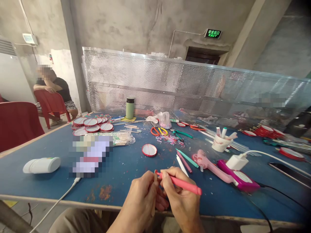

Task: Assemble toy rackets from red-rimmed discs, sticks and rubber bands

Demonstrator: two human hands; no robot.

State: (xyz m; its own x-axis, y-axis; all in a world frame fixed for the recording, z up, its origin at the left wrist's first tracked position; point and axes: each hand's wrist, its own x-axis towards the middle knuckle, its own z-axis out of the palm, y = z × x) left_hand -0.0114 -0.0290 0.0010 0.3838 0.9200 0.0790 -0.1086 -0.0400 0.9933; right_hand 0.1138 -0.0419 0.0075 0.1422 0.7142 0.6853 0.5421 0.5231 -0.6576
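At the table's front edge, my left hand [139, 198] is closed around a thin wooden stick [155, 178] with a reddish upper end. A pinkish-red marker pen [186, 185] is gripped in my right hand [181, 202], its tip at or very near the stick's top. Just beyond my hands lie a white pen [181, 165], a dark pink pen [185, 162] and a teal pen [189, 159]. Farther off, a round white disc [149, 150] with a red rim rests flat. My left palm is partly hidden behind the stick and my right hand.
A white bottle [41, 165] and blurred-out phone lie left, near bagged wooden sticks [123, 138] and stacked red-rimmed discs [90, 122]. Colourful clips [171, 139] lie mid-table. Rightward are a paper cup [220, 144], pink handheld fan [213, 168] and cabled magenta device [245, 183].
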